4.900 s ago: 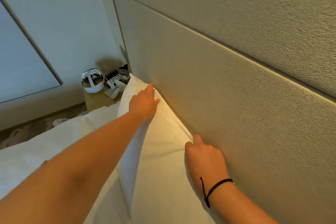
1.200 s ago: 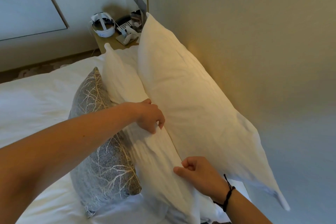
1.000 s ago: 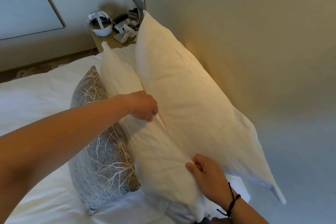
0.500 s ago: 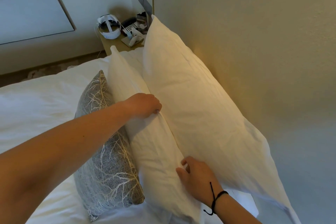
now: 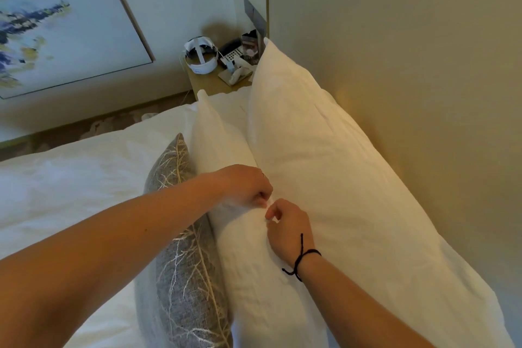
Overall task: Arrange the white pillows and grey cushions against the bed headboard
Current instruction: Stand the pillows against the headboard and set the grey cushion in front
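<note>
White cotton fills most of the view: the large back pillow (image 5: 324, 178) leans upright against the beige headboard (image 5: 409, 79), running from 12 o'clock down to 5 o'clock. Just in front of it, touching, stands the smaller front pillow (image 5: 248, 257), and against that pillow's near face, toward 7 o'clock, rests the grey cushion (image 5: 183, 277) with its pale branch pattern, all three on the bed (image 5: 70, 178). Both hands meet at the centre, on the top seam of the front pillow: the left hand (image 5: 243, 186) has its fingers curled and pinching the fabric, and the right hand (image 5: 288, 226), with a black cord at the wrist, pinches the same edge just beside it. On this side the stack looks largely built, so what remains is probably tidying this seam and settling the pillow straight; any further pillows or cushions lie out of view. At 11 o'clock a bedside desk (image 5: 209, 83) carries a white headset (image 5: 201, 58).
</note>
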